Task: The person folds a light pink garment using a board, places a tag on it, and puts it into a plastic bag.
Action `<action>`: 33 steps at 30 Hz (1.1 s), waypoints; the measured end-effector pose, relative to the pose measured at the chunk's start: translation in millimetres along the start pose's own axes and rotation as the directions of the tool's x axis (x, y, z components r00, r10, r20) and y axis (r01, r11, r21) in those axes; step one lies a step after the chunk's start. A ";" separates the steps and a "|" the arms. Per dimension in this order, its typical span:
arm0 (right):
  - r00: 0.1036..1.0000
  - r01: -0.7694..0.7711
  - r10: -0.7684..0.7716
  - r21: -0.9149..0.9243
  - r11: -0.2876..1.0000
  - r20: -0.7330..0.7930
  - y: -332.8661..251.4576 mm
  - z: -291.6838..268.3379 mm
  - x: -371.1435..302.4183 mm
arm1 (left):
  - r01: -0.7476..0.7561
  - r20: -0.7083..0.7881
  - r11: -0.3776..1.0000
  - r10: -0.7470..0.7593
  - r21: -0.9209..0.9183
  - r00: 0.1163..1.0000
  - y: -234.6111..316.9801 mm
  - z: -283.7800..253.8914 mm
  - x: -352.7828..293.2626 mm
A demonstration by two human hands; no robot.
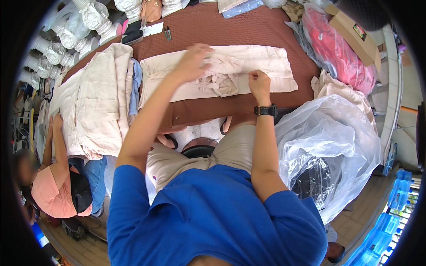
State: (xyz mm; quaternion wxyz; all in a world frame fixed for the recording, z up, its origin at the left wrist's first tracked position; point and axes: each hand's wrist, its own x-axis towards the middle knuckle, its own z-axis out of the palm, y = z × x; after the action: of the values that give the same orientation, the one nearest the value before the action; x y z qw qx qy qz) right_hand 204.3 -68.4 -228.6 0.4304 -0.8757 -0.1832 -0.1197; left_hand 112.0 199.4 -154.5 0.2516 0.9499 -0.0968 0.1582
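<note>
One careless drag by our spread-fingered left hand (191, 63) or pinched-fingered right hand (260, 81) could rumple the pale cloth (227, 65), upper centre.

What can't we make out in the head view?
All in the head view:
Left hand: blurred, so contact with the cloth is unclear.
Right hand: curled, hiding whether it pinches cloth.
Black item: detail hidden by the shiny clear bag.
Blue bottles: cut off by the fisheye rim.
</note>
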 end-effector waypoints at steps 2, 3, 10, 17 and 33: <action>0.999 0.029 -0.029 0.003 1.000 0.033 -3.0 11.7 0.9 | -0.075 0.014 0.996 0.076 -0.043 0.997 19.6 43.0 19.1; 0.998 0.039 -0.039 0.000 0.999 0.048 -2.6 15.7 -0.9 | -0.082 0.028 0.996 0.083 -0.016 0.996 28.4 61.1 26.6; 0.991 0.093 -0.081 -0.114 0.989 0.110 -4.5 15.0 -21.3 | 0.259 0.022 0.950 -0.267 0.174 0.963 49.3 113.5 56.1; 0.977 -0.150 0.150 -0.013 0.989 0.152 -33.5 24.5 -16.9 | 0.358 0.014 0.927 -0.359 -0.110 0.933 28.1 93.9 86.2; 0.892 -0.284 0.349 0.245 0.927 -0.287 8.6 10.9 10.7 | 0.004 0.071 0.980 -0.019 0.198 0.997 53.6 89.1 25.2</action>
State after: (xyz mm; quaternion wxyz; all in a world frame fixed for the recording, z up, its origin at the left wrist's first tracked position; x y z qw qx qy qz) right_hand 218.2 -62.1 -237.4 0.5529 -0.8149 0.0253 -0.1719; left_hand 143.8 105.7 -195.1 0.1534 0.9758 -0.0842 0.1309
